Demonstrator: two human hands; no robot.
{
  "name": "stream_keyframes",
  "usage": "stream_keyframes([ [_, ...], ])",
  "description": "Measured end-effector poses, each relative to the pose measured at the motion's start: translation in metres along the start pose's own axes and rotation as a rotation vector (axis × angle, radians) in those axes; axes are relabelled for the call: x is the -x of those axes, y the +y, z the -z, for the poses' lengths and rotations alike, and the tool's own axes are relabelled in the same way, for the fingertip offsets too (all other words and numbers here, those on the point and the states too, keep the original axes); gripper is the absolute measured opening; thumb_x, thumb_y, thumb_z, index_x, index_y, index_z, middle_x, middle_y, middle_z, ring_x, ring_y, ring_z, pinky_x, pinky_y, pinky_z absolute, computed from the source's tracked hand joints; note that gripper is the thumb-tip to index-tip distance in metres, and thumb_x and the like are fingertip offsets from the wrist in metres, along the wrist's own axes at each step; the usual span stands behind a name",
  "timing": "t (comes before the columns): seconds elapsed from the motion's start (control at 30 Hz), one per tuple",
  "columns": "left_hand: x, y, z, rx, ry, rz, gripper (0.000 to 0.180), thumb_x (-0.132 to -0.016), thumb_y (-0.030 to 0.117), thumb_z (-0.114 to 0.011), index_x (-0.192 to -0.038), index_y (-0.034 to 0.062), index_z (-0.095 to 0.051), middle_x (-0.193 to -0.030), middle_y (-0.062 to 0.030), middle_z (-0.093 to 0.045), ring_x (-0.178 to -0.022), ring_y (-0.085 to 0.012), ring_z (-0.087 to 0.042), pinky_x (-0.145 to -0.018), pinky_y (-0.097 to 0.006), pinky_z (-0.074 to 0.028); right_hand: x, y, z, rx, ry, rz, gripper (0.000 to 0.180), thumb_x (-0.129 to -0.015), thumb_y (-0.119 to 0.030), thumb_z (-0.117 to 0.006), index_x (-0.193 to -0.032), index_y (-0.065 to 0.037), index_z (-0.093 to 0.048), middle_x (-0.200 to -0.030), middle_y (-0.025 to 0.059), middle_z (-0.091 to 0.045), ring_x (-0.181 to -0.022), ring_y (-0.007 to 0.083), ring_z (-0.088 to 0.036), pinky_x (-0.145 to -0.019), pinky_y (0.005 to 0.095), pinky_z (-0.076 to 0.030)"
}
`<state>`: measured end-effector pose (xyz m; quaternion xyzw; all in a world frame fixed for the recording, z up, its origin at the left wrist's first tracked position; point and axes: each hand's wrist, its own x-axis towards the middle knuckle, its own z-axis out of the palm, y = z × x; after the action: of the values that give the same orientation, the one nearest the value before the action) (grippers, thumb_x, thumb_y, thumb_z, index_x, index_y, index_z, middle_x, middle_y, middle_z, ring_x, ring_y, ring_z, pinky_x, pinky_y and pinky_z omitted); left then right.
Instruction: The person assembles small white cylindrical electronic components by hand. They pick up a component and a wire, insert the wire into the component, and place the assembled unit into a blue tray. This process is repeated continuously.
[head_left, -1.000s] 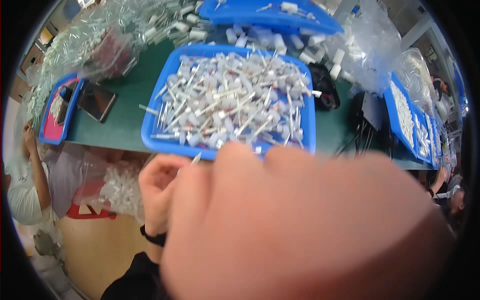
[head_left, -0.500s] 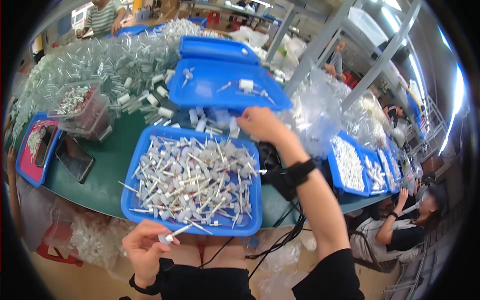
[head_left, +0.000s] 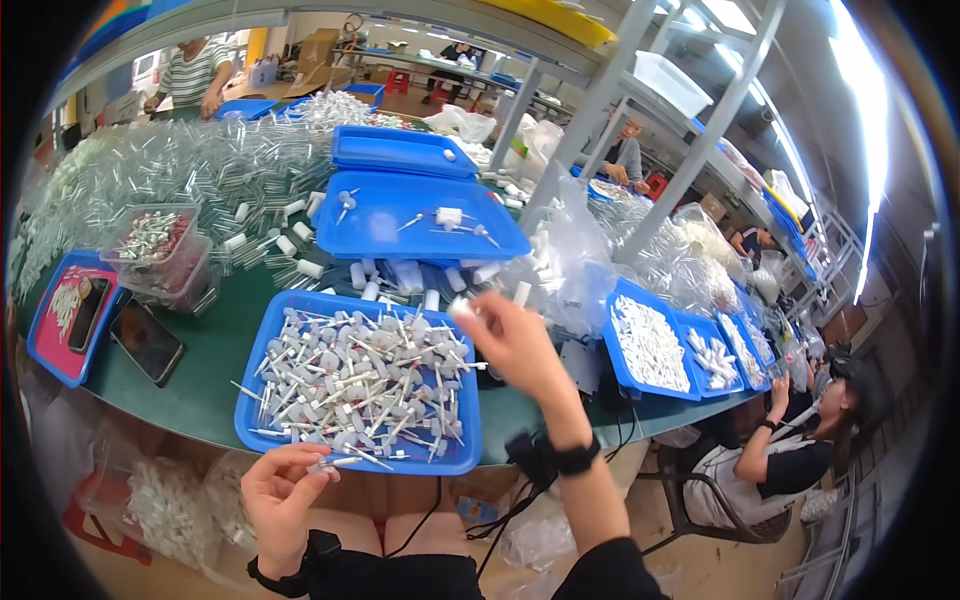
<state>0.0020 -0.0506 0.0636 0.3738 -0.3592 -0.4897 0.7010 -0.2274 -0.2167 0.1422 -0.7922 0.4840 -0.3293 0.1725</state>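
One slim white stick-like part [head_left: 343, 462] is pinched in the left hand [head_left: 280, 497], by the near rim of a blue rectangular plastic tray [head_left: 472, 425] heaped with similar pieces [head_left: 360, 380]. Near the tray's far right corner, the right hand [head_left: 518, 345] clasps a blurred white cylinder [head_left: 461, 308].

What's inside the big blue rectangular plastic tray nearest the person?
The blue tray holds a heap of small whitish pieces with thin stems. A few stick out past its edges. The heap hides most of the bottom, so whatever lies underneath can't be seen.
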Motion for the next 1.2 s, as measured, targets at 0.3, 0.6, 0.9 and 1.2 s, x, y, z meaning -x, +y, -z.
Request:
stream_keyframes([
  [0.3,-0.002,-0.016,-0.046,0.018,-0.346,0.04,0.019,-0.075,-0.013,-0.056,-0.091,-0.0039,-0.056,-0.096,-0.0117,-0.054,-0.091,-0.0167,-0.055,-0.082,-0.026,-0.044,0.138,-0.031,-0.023,-0.968,-0.124,-0.262,0.022,-0.088,-0.01,-0.05,-0.107,0.001,-0.052,-0.087,0.005,-0.057,-0.073,0.0089,-0.055,-0.065,0.0219,-0.045],
  [0.6,0.006,-0.005,-0.039,-0.035,-0.398,-0.038,0.021,-0.075,-0.015,-0.055,-0.094,-0.0046,-0.057,-0.101,-0.0122,-0.053,-0.092,-0.0153,-0.054,-0.08,-0.026,-0.047,0.149,-0.03,-0.019,-0.933,-0.004,-0.054,0.021,-0.085,-0.005,-0.055,-0.104,0.004,-0.053,-0.089,0.0059,-0.059,-0.072,0.0072,-0.052,-0.063,0.0205,-0.044],
  [0.9,0.008,-0.01,-0.043,-0.118,-0.399,-0.073,0.021,-0.074,-0.015,-0.056,-0.092,-0.0046,-0.059,-0.099,-0.012,-0.055,-0.089,-0.0159,-0.056,-0.077,-0.026,-0.049,0.16,-0.028,-0.02,-0.928,0.009,-0.11,0.021,-0.083,-0.002,-0.057,-0.103,0.004,-0.056,-0.087,0.0046,-0.059,-0.073,0.007,-0.053,-0.064,0.0202,-0.044],
  [1.2,0.013,-0.003,-0.057,-0.06,-0.228,0.073,0.029,-0.071,-0.012,-0.061,-0.097,-0.0054,-0.052,-0.094,-0.0149,-0.061,-0.085,-0.0172,-0.06,-0.076,-0.027,-0.051,0.17,-0.027,-0.016,-0.943,-0.033,-0.175,0.024,-0.083,-0.003,-0.058,-0.106,0.003,-0.056,-0.095,0.0056,-0.059,-0.082,0.0078,-0.055,-0.069,0.0205,-0.046],
])
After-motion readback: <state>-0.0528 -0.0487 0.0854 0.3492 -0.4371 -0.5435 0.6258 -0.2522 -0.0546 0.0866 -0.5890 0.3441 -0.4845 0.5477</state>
